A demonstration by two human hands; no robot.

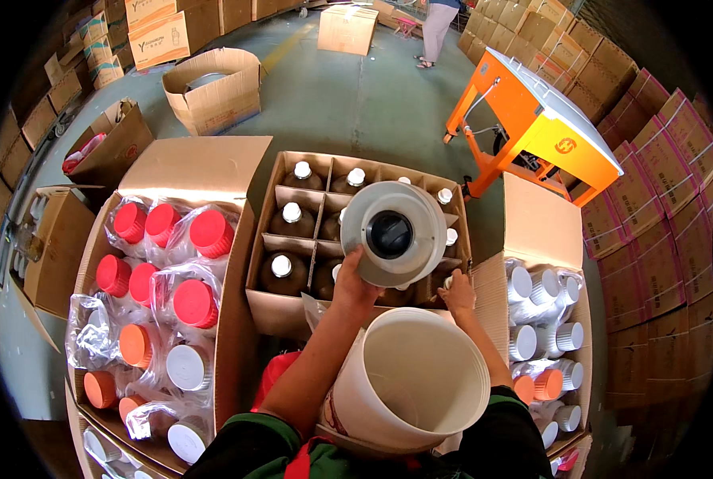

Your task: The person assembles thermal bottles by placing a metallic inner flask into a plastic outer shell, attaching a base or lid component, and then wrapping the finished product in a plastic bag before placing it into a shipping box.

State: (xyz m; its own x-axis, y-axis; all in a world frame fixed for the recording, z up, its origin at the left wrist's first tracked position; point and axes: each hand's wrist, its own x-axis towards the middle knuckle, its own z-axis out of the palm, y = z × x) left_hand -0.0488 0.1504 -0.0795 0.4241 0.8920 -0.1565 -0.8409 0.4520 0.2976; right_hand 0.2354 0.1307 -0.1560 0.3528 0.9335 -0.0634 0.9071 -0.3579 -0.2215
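Note:
My left hand (pixel 358 283) grips the rim of a round pale-grey plastic vessel (pixel 355 227) with a black round centre, tilted over the middle of a divided carton (pixel 280 307). In the carton's compartments stand several brown bottles (pixel 283 275) with white caps. At the carton's near right corner, my right hand (pixel 458 295) has its fingers closed around a small white bottle cap (pixel 448 283); the bottle beneath is mostly hidden. A large white bucket (pixel 348 391) stands between my forearms, close to my body, and its visible inside holds nothing.
To the left, an open carton (pixel 232 319) holds jars with red, orange and white lids in plastic bags. Another carton (pixel 542 211) with white- and orange-lidded jars is on the right. Beyond stands an orange machine (pixel 524 136). Stacked boxes line both sides; a person (pixel 436 32) stands far off.

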